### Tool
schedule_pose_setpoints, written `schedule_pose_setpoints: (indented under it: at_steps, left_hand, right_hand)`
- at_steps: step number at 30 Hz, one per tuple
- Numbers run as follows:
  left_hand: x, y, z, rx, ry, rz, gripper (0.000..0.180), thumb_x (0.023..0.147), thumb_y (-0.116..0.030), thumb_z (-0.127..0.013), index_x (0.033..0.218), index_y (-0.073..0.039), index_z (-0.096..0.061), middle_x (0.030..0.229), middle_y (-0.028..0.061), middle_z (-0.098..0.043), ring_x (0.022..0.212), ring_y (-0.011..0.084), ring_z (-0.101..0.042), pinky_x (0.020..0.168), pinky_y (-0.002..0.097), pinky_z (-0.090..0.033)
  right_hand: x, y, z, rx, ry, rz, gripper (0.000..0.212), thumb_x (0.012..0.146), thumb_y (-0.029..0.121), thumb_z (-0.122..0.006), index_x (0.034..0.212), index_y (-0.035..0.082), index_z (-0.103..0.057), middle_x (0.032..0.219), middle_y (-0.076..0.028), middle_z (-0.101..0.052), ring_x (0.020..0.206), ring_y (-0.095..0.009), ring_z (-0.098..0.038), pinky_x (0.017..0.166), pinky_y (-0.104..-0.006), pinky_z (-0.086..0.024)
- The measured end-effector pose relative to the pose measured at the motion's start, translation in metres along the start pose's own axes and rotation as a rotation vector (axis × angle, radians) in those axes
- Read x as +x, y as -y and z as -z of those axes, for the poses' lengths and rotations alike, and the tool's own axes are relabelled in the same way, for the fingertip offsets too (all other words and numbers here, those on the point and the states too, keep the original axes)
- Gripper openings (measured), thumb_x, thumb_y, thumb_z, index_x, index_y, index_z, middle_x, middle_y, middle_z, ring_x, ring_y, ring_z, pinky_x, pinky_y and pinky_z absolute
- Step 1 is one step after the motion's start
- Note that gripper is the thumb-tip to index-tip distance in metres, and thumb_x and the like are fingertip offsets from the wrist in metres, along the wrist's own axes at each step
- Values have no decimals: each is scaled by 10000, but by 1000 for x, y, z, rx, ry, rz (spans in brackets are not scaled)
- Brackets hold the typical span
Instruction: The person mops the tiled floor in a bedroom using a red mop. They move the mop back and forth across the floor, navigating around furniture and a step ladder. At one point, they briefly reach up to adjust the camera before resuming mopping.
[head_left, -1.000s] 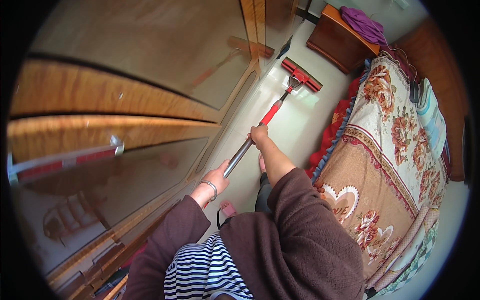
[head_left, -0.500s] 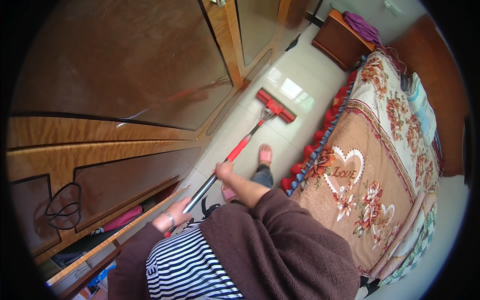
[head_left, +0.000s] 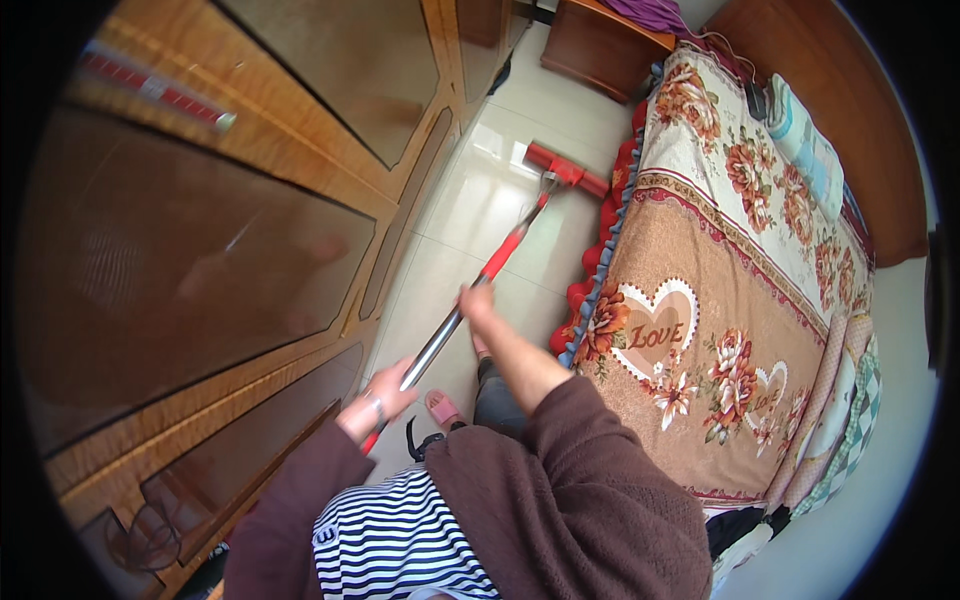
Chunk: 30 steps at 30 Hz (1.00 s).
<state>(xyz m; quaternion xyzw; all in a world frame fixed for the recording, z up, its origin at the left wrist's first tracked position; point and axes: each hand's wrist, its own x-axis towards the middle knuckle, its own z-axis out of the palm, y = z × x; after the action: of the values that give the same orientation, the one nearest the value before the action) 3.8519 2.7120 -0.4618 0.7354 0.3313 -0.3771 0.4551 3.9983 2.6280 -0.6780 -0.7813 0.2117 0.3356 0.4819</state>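
A mop (head_left: 433,350) with a red and silver handle slants from my body up toward the far end of the floor. My left hand (head_left: 388,392) is wrapped round the handle close to its lower end. Farther up, just below the red grip section, my right hand (head_left: 476,299) is closed on the same handle. The wide red mop head (head_left: 566,170) lies on the pale tiles, its right end against the red bed skirt. One pink slipper (head_left: 442,408) shows on my foot beside the handle.
Wooden wardrobe doors (head_left: 200,240) line the left side. On the right stands a bed with a brown floral cover (head_left: 650,400) and a wooden headboard (head_left: 850,120). A brown nightstand (head_left: 600,50) is at the far end. Glossy tiled floor (head_left: 450,240) runs between.
The mop head has moved right relative to the bed, reaching its skirt. Both hands keep their hold on the handle. My view has shifted, with the bed and nightstand now farther left.
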Motion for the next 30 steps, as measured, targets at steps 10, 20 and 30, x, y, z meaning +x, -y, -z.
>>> schedule_pose_setpoints:
  at_steps: [10,20,30]
  left_hand:
    - [105,-125,-27,28,68,-52,327,775,-63,-495,1088,-78,-403,615,113,-534,422,201,-532,371,344,-431]
    - [0,5,-47,148,66,62,366,775,-55,-501,1111,-74,-358,612,107,-507,422,181,-517,354,319,-420]
    - [-156,235,-103,141,38,36,310,747,-99,-546,1008,-47,-385,676,195,-566,530,291,-587,472,395,-454]
  right_hand:
    - [101,85,94,192,-34,-167,357,843,54,-466,1162,-1,-316,825,-146,-527,545,-201,-548,432,-336,-507]
    - [9,-25,6,685,26,-734,717,836,634,-230,1085,44,-552,895,-126,-634,826,-337,-589,748,-545,-454]
    - [-195,-194,-88,478,185,-604,665,858,588,-211,1054,38,-528,807,-118,-611,713,-313,-559,650,-471,-455]
